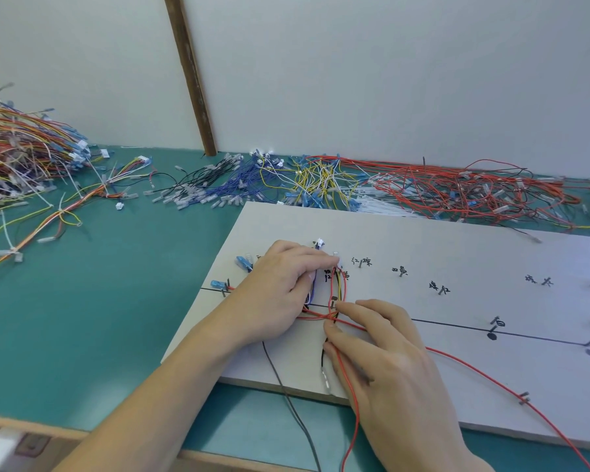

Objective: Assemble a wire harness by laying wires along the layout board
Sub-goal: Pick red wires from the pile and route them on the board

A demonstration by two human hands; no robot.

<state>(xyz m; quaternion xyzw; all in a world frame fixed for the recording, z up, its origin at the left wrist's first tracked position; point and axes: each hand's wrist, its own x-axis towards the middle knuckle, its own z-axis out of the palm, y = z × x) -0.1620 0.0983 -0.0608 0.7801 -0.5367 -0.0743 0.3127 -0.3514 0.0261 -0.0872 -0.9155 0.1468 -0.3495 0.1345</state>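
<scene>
Nearest, the right hand (pixel 385 366) pinches a thin red wire (pixel 484 373) on the smooth pale layout board (pixel 457 243). Beyond it, the left hand (pixel 280 291), fingers curled, presses a small wire bundle (pixel 338 294) against dark pins beside handwritten characters, too blurred to read. Farther back, tangled wire piles (pixel 423 189) cover the green surface (pixel 116 301).
</scene>
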